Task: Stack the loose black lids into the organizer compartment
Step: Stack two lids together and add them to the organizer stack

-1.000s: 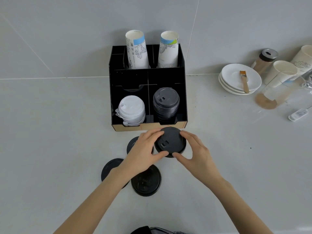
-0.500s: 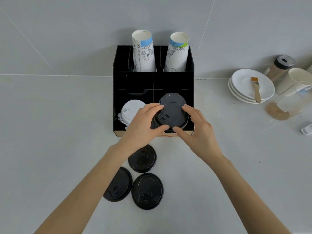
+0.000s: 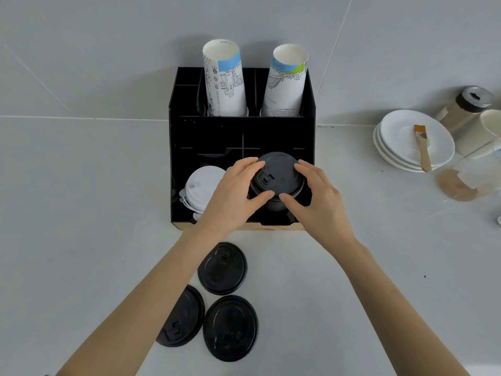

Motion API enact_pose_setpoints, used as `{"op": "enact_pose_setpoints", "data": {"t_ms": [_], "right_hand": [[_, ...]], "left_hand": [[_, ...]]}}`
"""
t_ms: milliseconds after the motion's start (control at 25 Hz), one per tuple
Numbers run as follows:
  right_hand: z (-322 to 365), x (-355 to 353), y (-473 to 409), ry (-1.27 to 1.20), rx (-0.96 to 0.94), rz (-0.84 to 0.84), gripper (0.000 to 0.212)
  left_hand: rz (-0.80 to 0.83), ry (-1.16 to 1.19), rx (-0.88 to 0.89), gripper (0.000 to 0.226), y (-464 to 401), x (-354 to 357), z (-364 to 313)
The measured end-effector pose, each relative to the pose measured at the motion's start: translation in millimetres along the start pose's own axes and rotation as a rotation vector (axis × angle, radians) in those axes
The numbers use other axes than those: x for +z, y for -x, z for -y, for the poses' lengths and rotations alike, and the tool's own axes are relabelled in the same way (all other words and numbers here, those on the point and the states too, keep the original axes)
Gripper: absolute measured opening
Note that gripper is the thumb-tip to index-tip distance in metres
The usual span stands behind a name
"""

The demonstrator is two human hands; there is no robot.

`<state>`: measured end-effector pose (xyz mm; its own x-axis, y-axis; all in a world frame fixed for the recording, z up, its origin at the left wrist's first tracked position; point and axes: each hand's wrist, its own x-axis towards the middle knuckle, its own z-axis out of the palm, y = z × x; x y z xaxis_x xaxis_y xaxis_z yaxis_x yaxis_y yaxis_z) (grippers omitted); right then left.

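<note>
A black organizer [image 3: 189,131] stands against the wall. In its front right compartment a black lid [image 3: 279,172] rests on top of a stack of black lids. My left hand [image 3: 233,194] grips that lid's left rim and my right hand [image 3: 317,202] grips its right rim. Three loose black lids lie on the counter in front: one [image 3: 222,268] nearest the organizer, one [image 3: 230,328] closest to me, and one [image 3: 184,318] partly under my left forearm. The stack below the held lid is mostly hidden by my fingers.
White lids [image 3: 202,185] fill the front left compartment. Two tall stacks of paper cups [image 3: 225,80] stand in the back compartments. At the right are white saucers [image 3: 398,142] with a brush [image 3: 423,147], a shaker jar [image 3: 466,107] and cups.
Both hands carried the black lid from the counter up and forward onto the stack in the front right compartment. The view shifted forward with them.
</note>
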<state>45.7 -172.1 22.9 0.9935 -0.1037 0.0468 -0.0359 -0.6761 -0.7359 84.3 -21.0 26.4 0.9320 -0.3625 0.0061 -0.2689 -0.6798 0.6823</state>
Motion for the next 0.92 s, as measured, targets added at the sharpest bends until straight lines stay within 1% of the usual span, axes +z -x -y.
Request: {"op": "enact_pose_setpoints", "data": {"t_ms": [160,280,520,720,920], "right_hand": [[-9.4,4.4,-8.8,0.031,0.019,0.051,0.055],[-12.2,6.5,-11.2,0.023,0.035,0.065,0.056],[-9.3,10.0,-14.5,0.038,0.012,0.061,0.054],[-11.0,12.9,-10.1,-0.001,0.044,0.051,0.054],[-8.4,13.4,-4.3,0.034,0.047,0.038,0.055]], "left_hand": [[0.009,-0.039,-0.009,0.057,-7.5,8.4,3.9],[-0.016,-0.071,-0.009,0.057,-9.2,13.1,5.3],[-0.023,-0.059,-0.029,0.054,-6.2,14.7,9.5],[-0.017,-0.044,-0.027,0.054,-6.7,14.5,9.7],[0.011,-0.029,-0.028,0.056,-2.9,11.0,7.9]]}}
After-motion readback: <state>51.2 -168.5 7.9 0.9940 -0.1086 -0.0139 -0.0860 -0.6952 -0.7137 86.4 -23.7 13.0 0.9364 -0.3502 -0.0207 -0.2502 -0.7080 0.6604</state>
